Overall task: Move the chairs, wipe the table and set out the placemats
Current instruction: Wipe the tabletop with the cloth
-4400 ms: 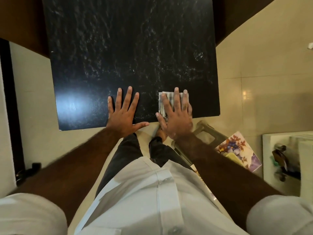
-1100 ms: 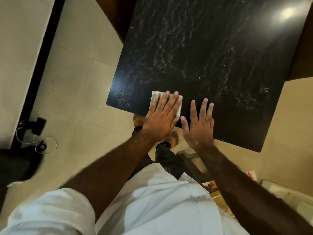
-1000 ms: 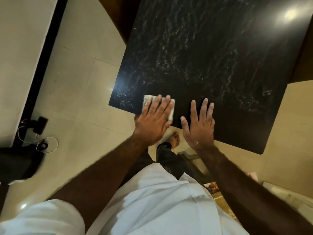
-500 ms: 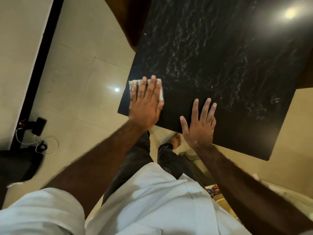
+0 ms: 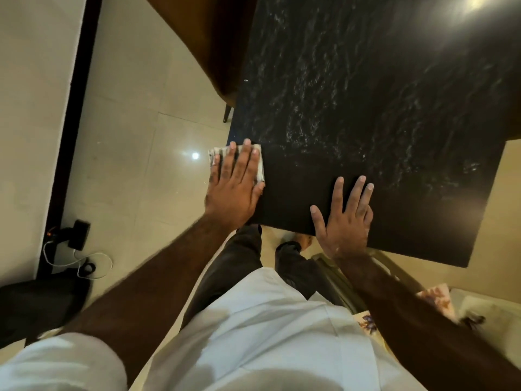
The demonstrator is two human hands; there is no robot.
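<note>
Lying under the flat left hand (image 5: 234,190), cloth (image 5: 216,154) overhangs table (image 5: 366,108) edge (right hand (image 5: 344,221) splayed).

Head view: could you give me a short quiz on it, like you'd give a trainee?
1. True or false: the right hand presses the cloth.
2. Where on the table does the cloth lie? A: the middle. B: the left edge, partly overhanging. C: the far right corner.
3. Fill in: the right hand lies ____ on the table.
Key: 1 false, the left hand presses it. 2 B. 3 flat.
</note>
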